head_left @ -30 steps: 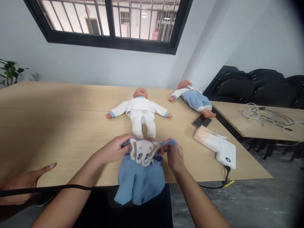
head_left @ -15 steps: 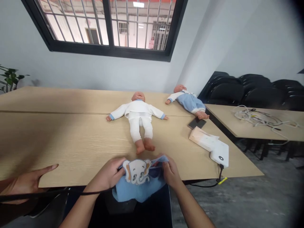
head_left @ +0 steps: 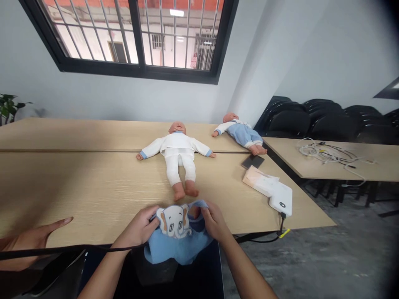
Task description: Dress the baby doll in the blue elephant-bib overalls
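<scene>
Between my two hands hangs a small blue baby garment (head_left: 177, 248) with a white elephant face on its front, just off the table's near edge. My left hand (head_left: 140, 227) is closed on its upper left part, beside the elephant's ear. My right hand (head_left: 215, 222) pinches the upper right edge, where the cloth bends into a loop. Beyond the garment a baby doll (head_left: 181, 160) in a white top and white leggings lies on its back, feet towards me and arms spread.
A second doll (head_left: 245, 133) in blue trousers lies back right. Near it are a dark phone (head_left: 252, 161), a tissue pack (head_left: 260, 181) and a white power bank (head_left: 281, 199) with a black cable. Another person's hand (head_left: 34, 243) rests at left. Cables (head_left: 324, 151) lie on the side table.
The garment's right edge has been turned up into a more open loop by my right hand. My left hand keeps its grip. The view has shifted slightly; the dolls lie as before.
</scene>
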`<state>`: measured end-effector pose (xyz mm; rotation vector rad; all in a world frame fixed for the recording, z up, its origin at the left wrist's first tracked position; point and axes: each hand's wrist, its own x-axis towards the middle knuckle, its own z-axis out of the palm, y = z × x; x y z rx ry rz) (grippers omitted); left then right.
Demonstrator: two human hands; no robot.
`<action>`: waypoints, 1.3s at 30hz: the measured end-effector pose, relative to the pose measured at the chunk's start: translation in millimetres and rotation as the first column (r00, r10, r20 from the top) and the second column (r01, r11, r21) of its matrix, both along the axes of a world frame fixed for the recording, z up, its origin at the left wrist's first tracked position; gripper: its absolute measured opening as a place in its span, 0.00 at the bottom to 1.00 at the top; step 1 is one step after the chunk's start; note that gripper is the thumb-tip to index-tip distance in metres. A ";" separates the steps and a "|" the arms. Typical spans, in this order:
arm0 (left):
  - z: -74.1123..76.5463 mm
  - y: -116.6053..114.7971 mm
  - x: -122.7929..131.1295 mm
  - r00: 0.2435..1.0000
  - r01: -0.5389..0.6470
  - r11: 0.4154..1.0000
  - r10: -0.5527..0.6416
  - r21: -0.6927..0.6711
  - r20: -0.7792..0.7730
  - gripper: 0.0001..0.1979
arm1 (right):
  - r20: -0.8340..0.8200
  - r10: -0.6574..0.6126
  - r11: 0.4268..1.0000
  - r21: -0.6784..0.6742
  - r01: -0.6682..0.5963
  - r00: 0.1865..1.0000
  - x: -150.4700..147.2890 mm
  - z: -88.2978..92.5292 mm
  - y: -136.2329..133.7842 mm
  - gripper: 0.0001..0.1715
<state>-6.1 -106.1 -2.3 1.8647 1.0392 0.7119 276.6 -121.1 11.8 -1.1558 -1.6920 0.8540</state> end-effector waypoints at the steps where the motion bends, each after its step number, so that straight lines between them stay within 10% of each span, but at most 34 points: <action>1: -0.7 0.0 -0.3 1.000 -0.001 1.000 0.001 0.006 0.003 0.13 | -0.009 -0.003 1.000 -0.009 0.003 1.000 0.1 -0.4 0.0 0.33; 39: 2.2 -11.4 -2.7 0.999 0.010 0.991 -0.006 0.136 -0.032 0.21 | -0.244 -0.202 0.967 -0.202 0.154 0.949 8.2 -2.1 -10.3 0.25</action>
